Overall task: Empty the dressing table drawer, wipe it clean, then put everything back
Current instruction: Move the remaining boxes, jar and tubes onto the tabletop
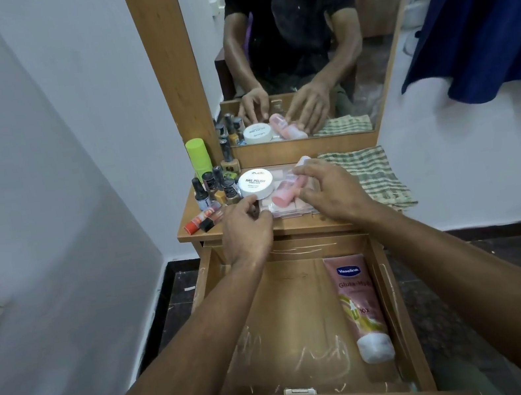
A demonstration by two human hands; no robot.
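Observation:
The wooden drawer (285,304) is pulled open below me, and a pink Vaseline tube (361,301) lies along its right side. On the dressing table top sits a flat clear case (287,210) of pink pads. A white nail polish remover jar (255,182) and a pink bottle (281,196) lie on top of the case. My left hand (247,231) pinches the case's left front corner. My right hand (331,193) grips its right side, with the fingers reaching over the pink bottle.
Several nail polish bottles (217,187), a green tube (198,156) and orange tubes (204,220) crowd the table top's left end. A checked cloth (368,173) lies at its right end. The mirror (293,35) stands behind, a blue cloth (478,2) hangs at right, and a wall is close on the left.

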